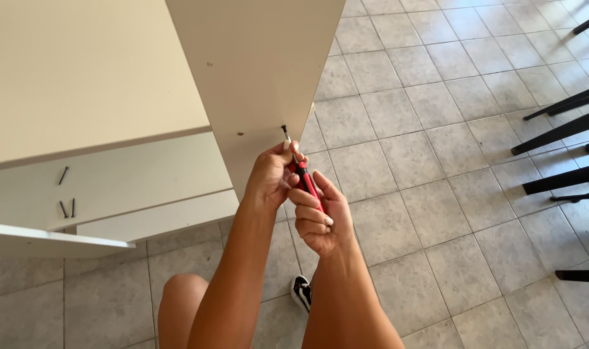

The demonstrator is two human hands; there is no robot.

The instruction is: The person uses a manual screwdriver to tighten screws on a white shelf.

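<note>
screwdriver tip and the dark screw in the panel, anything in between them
Nothing visible does. The screwdriver, red and black, is gripped by the right hand, with the left hand fingers steadying its shaft. The tip runs straight to the dark screw in the cream panel.

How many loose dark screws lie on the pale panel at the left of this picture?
3. One screw lies alone, higher up; two more lie side by side just below it, all on the pale panel. Others may be hidden.
</note>
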